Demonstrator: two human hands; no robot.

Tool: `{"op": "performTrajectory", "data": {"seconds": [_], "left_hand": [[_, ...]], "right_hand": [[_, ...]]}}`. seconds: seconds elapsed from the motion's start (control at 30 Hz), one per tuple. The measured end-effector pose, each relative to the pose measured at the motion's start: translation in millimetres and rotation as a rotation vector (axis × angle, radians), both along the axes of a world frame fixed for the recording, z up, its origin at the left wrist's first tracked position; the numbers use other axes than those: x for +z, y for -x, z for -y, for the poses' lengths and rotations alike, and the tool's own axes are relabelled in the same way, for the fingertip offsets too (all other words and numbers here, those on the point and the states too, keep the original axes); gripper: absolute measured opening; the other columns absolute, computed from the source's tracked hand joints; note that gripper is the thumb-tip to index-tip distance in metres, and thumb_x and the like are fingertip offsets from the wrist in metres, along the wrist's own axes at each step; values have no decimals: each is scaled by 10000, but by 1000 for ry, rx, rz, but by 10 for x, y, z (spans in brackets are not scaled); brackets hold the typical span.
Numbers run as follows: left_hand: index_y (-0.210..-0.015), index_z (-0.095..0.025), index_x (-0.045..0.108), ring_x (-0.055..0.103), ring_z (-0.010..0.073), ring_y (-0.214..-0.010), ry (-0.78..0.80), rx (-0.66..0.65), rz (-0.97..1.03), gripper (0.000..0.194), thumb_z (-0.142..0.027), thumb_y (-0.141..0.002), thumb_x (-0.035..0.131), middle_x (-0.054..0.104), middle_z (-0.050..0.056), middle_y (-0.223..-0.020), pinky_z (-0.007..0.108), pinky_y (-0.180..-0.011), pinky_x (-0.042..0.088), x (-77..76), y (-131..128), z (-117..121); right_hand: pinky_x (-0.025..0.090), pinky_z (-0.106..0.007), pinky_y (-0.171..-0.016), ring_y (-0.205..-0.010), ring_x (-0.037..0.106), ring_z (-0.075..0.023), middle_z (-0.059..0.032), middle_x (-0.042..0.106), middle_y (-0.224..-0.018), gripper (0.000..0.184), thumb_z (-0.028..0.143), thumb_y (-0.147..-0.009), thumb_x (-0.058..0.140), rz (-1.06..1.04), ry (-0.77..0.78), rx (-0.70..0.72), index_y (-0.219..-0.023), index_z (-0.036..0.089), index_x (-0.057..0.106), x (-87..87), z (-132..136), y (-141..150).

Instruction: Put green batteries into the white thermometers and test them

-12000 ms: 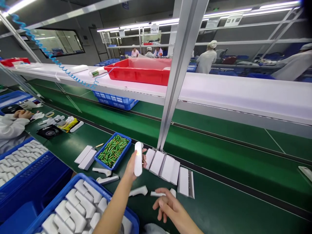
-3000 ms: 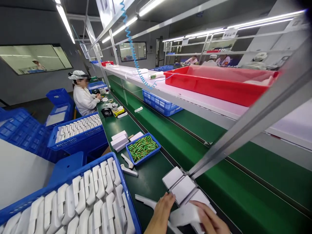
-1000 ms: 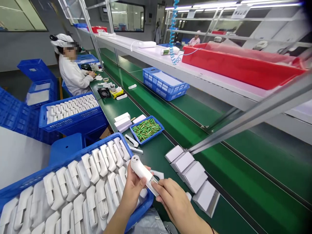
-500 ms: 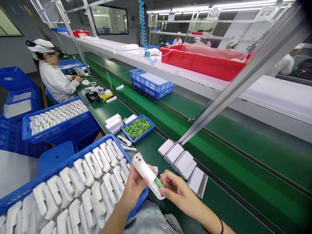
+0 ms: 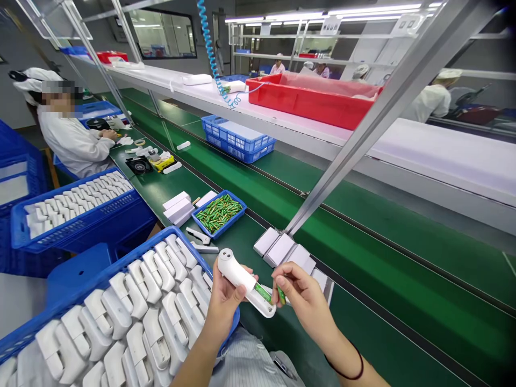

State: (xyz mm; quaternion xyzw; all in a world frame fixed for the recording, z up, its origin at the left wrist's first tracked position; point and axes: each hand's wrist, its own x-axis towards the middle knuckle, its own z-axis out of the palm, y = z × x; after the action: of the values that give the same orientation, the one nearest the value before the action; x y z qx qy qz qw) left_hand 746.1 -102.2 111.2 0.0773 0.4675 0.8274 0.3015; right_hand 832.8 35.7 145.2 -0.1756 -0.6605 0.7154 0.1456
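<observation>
My left hand (image 5: 226, 298) is closed round a white infrared thermometer (image 5: 237, 277), its two-holed round end pointing up and away. The handle's battery compartment is uncovered, and a green battery (image 5: 263, 292) lies inside it. Just right of the handle's lower end, my right hand (image 5: 300, 290) pinches another green battery (image 5: 281, 295) between thumb and fingers, apart from the compartment. Beyond my hands stands a small blue tray (image 5: 244, 211) heaped with green batteries (image 5: 221, 212). White covers (image 5: 197, 235) lie beside it on the green bench.
A large blue crate (image 5: 172, 232) of white thermometers fills the left, with another filled crate (image 5: 20, 226) behind. White boxes (image 5: 281, 250) line the conveyor belt (image 5: 363, 247). A slanted metal post (image 5: 342, 161) rises at right. A co-worker (image 5: 66, 134) sits far left.
My right hand has drawn back from the compartment, up and to the right, and the battery in its fingers now shows. The view has shifted slightly right.
</observation>
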Motion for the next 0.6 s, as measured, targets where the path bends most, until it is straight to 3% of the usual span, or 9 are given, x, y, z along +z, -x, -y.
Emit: {"op": "performTrajectory", "data": {"seconds": [0.13,0.2,0.37,0.5,0.6], "left_hand": [[-1255,-306,328,649,253,-914,23,7,9,709,-408,-703,761,636,50,-999,299,-624,553,-5,22,-6],[-1277,-312,313,650,260,-917,31,14,13,732,-403,-705,760,638,52,-1003,315,-636,558,-1,40,-1],[-1291,-309,298,644,244,-906,55,3,-7,736,-406,-718,749,631,59,-1011,270,-603,536,-3,33,-21],[-1310,-310,285,628,231,-910,49,-35,-34,770,-403,-708,756,625,50,-988,281,-660,533,-19,-26,-77],[-1329,-296,266,607,225,-910,56,-39,-27,798,-389,-708,759,614,58,-978,251,-611,521,-30,-50,-107]], "right_hand": [[476,-270,-642,-715,582,-144,-41,610,-864,256,388,-936,451,74,-259,85,-1000,211,626,42,-30,-61],[474,-291,-718,-834,578,-174,-54,613,-927,241,369,-922,472,104,-293,138,-1035,215,618,80,-64,-80],[353,-253,-540,-601,440,-128,0,522,-667,252,394,-863,557,229,-302,191,-728,182,571,52,-103,-37],[308,-238,-507,-549,381,-108,46,441,-606,126,307,-848,579,266,-376,238,-807,194,541,-16,-90,9],[368,-249,-521,-561,435,-126,45,450,-625,93,292,-878,556,231,-571,186,-872,209,514,-36,-52,-1]]}}
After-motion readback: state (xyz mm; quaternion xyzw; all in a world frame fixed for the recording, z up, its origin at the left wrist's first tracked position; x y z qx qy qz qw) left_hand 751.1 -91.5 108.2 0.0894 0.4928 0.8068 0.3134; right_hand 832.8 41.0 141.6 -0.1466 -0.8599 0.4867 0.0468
